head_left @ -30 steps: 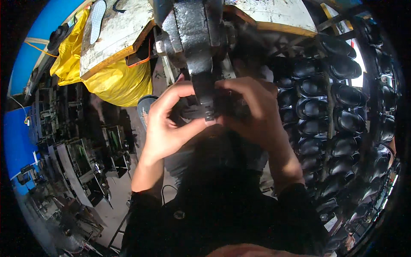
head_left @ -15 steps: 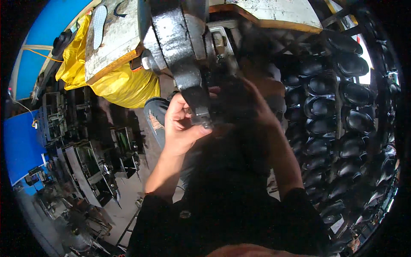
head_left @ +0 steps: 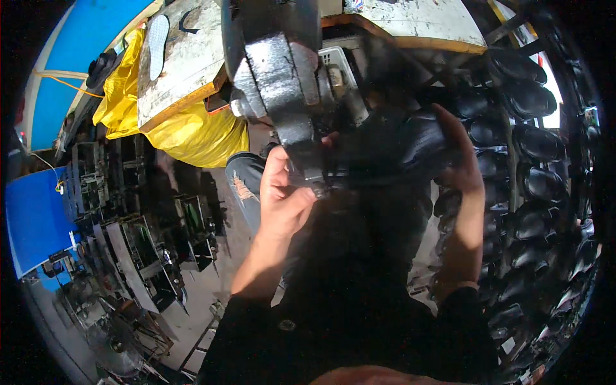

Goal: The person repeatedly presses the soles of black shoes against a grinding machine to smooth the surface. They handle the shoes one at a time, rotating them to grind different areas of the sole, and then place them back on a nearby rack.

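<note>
A black shoe upper point(head_left: 391, 151) sits against the lower end of a grey metal machine arm point(head_left: 285, 90). My left hand point(head_left: 282, 192) pinches the shoe's edge right at the arm's tip. My right hand point(head_left: 459, 157) wraps around the far side of the shoe and holds it up. The shoe is blurred and its details are hard to make out.
A rack of many black shoes point(head_left: 532, 147) fills the right side. A worn white workbench point(head_left: 179, 64) with a yellow bag point(head_left: 186, 131) under it lies upper left. Metal moulds point(head_left: 135, 250) are stacked on the floor at left. Another person's jeans-clad knee point(head_left: 244, 183) is behind the machine.
The view has drawn closer to the machine arm. My right hand has swung out to the right around the shoe, while my left hand has stayed at the arm's tip.
</note>
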Demonstrator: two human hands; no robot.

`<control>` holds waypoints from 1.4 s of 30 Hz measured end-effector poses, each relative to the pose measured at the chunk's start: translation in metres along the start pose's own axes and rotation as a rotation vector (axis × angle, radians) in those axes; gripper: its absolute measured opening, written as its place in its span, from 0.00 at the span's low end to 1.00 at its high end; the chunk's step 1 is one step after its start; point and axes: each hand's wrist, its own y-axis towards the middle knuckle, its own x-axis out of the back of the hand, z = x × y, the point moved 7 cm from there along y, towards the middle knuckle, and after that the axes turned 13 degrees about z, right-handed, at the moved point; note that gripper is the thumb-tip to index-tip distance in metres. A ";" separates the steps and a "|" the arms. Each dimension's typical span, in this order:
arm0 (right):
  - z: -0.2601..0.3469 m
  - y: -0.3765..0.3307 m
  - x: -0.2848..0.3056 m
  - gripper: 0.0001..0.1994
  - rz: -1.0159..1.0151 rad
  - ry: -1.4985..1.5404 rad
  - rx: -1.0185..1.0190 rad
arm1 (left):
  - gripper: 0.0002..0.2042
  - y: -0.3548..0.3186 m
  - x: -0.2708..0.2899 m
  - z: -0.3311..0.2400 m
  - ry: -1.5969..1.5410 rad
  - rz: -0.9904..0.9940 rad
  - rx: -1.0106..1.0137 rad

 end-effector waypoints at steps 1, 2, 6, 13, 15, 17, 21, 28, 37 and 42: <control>0.009 -0.001 0.002 0.52 -0.010 -0.014 0.004 | 0.41 -0.001 0.003 0.000 -0.010 -0.039 0.002; 0.019 0.001 0.006 0.53 -0.018 -0.032 0.009 | 0.41 -0.001 0.006 0.001 -0.028 -0.037 -0.006; 0.042 0.004 0.013 0.52 -0.022 -0.109 -0.041 | 0.37 -0.004 0.014 0.004 -0.094 -0.039 0.001; -0.014 -0.036 0.028 0.56 -0.165 0.111 -0.044 | 0.30 0.012 -0.020 0.005 0.120 0.191 0.026; -0.007 -0.041 0.030 0.56 -0.175 0.081 -0.007 | 0.29 0.011 -0.021 0.006 0.093 0.164 0.033; -0.002 -0.042 0.034 0.55 -0.166 0.090 -0.003 | 0.29 0.011 -0.023 0.007 0.069 0.147 0.014; 0.018 -0.036 0.033 0.53 -0.137 0.011 0.005 | 0.28 0.005 -0.021 0.006 0.031 0.092 0.032; 0.051 -0.022 0.033 0.53 -0.124 -0.222 -0.011 | 0.30 -0.004 -0.005 0.008 -0.063 -0.011 0.023; 0.094 -0.011 0.020 0.52 -0.134 -0.227 0.048 | 0.30 -0.022 0.031 0.018 -0.298 -0.086 0.036; 0.094 -0.017 0.002 0.49 -0.129 -0.238 0.034 | 0.29 -0.027 0.048 0.023 -0.366 -0.097 0.056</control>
